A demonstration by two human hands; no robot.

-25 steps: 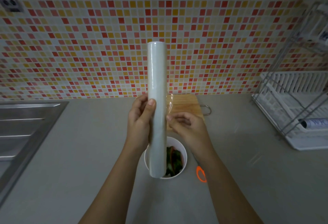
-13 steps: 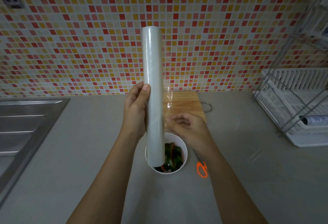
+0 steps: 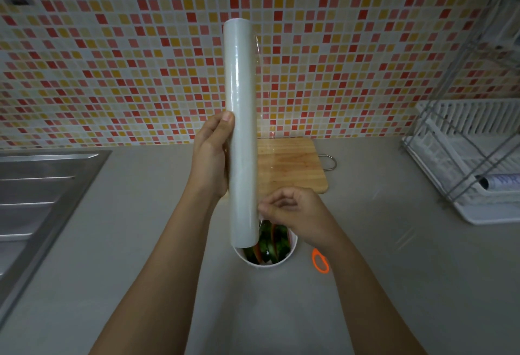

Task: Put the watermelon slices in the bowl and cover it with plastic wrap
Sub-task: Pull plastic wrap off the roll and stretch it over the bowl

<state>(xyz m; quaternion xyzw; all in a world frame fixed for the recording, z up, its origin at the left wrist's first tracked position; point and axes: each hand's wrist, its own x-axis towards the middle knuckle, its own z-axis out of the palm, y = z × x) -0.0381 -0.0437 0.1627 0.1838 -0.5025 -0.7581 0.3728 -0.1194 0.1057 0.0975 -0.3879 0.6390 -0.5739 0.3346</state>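
A long white roll of plastic wrap (image 3: 242, 129) stands upright in front of me, above the counter. My left hand (image 3: 212, 155) grips its middle from the left. My right hand (image 3: 292, 214) pinches the loose edge of the clear film (image 3: 263, 118) at the roll's lower right side; a narrow strip of film has lifted off along the roll. Below the roll sits a white bowl (image 3: 291, 247) holding watermelon slices (image 3: 267, 247), green rind and red flesh showing. The roll's lower end hides part of the bowl.
A wooden cutting board (image 3: 292, 166) with a wire handle lies behind the bowl. An orange ring-shaped object (image 3: 320, 260) lies right of the bowl. A steel sink (image 3: 36, 186) is at left, a white dish rack (image 3: 467, 163) at right. Mosaic tiles cover the wall.
The roll has risen and come closer. My right hand slid down to the roll's lower end, and the film edge has peeled off along the roll's right side.
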